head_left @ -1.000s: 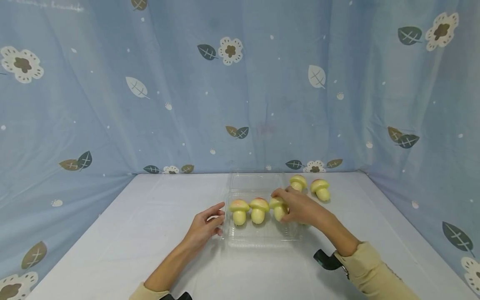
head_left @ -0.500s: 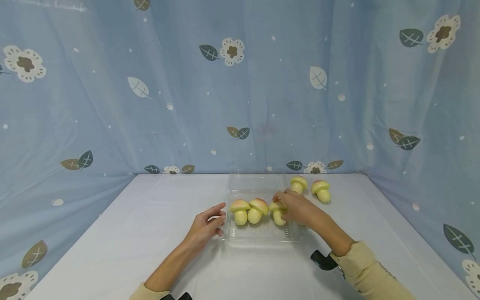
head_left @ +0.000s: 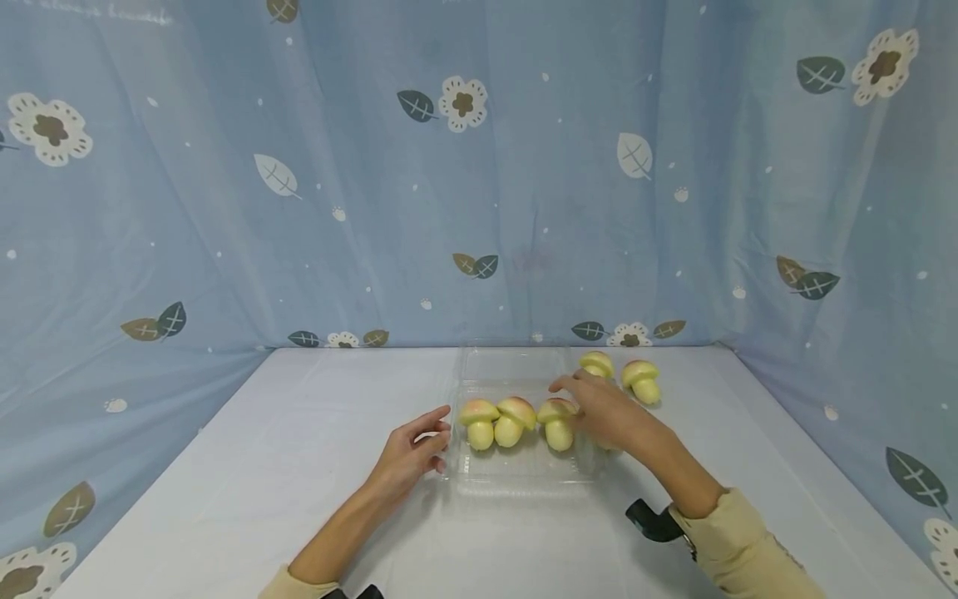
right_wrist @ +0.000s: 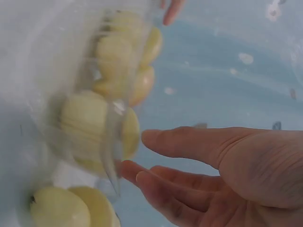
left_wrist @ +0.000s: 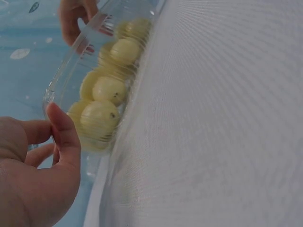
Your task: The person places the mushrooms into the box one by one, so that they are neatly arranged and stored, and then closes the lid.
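On the white bench [head_left: 299, 466], the left hand [head_left: 410, 453] steadies the near-left rim of the clear plastic clamshell tray [head_left: 524, 474], fingers loosely apart. Inside it stand three yellow toy mushrooms [head_left: 513, 420] in a row. The right hand [head_left: 608, 413] hovers at the tray's right edge, fingers spread and empty. Beyond the tray's far-right corner wait two more mushrooms [head_left: 619, 374]; I'd reach gently, keeping the tray braced.

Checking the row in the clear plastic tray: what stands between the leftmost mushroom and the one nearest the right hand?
One yellow mushroom with a pinkish cap, leaning, shown in the head view.
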### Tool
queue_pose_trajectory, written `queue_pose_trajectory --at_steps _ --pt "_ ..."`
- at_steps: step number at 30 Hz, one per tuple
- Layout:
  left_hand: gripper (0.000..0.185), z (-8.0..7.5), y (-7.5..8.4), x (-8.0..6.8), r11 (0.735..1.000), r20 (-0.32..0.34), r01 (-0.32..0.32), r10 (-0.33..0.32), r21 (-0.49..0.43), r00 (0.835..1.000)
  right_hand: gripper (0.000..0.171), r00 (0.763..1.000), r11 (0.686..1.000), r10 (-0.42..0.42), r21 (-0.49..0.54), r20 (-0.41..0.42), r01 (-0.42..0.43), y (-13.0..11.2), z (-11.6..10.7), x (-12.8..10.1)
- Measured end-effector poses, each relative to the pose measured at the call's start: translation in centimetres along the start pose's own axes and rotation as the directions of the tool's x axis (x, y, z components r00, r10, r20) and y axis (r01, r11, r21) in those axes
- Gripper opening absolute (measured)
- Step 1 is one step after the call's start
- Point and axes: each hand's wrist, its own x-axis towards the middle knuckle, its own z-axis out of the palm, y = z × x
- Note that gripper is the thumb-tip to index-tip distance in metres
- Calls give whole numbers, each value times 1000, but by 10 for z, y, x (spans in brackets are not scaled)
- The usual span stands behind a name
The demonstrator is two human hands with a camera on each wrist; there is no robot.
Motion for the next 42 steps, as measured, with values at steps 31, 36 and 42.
queue_pose_trajectory --at_steps 31,36,42 --pt "52 2 -1 -1 1000 8 -4 4 12 1000 54 990 990 137 12 11 -137 58 -4 -32" --pt "52 1 -1 0 1000 -7 -5 5 9 1000 58 986 988 155 6 60 -156 64 -1 -26" --pt "52 1 0 0 1000 -4 -10 10 5 1000 61 978 982 188 -15 85 -188 68 2 -21"
